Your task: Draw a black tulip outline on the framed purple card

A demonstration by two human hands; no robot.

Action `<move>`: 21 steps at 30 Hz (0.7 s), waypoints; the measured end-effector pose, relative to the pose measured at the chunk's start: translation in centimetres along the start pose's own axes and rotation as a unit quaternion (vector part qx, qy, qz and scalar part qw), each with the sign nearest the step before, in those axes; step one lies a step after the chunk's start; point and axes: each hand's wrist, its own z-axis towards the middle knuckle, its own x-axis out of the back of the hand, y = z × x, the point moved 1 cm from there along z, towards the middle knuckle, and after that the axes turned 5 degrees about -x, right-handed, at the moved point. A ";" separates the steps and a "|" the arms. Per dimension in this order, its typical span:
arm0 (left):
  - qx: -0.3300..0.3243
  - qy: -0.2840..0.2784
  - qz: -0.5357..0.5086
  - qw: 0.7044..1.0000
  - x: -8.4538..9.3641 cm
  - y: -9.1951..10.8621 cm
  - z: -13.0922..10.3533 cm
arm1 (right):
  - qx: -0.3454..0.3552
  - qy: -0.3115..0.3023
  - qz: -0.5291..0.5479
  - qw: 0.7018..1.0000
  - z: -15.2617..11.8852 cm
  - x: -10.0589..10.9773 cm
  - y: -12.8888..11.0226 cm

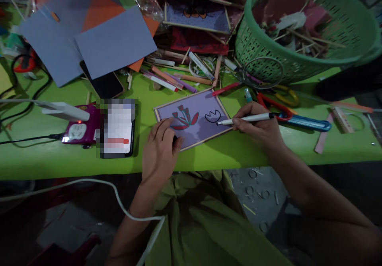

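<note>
A lilac card (197, 102) edged with thin wooden sticks lies slightly askew near the table's front edge. On its left part is a red and green flower drawing (185, 118); to the right stands a black tulip outline (213, 116). My right hand (256, 124) grips a white marker pen (246, 119), whose tip touches the card just below the outline. My left hand (162, 144) rests on the card's lower left corner, fingers laid over the edge and thumb apart, holding nothing.
Pens and markers (176, 77) lie behind the card. A green basket (259, 39) of scraps stands back right, near red-handled scissors (274, 104) and a blue cutter (307, 122). Left are a lit phone (117, 130), a purple power socket (85, 126) and lilac sheets (116, 43).
</note>
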 end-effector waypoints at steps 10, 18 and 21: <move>0.004 -0.001 -0.007 1.000 0.0 0.1 0.1 | 0.008 -0.007 0.010 1.000 -0.1 0.2 0.2; -0.007 -0.002 0.010 1.000 0.1 0.0 0.0 | 0.007 -0.016 0.025 1.000 -0.1 0.2 0.1; 0.000 -0.006 0.017 1.000 0.1 0.1 0.1 | 0.001 -0.018 0.019 1.000 -0.1 0.2 -0.2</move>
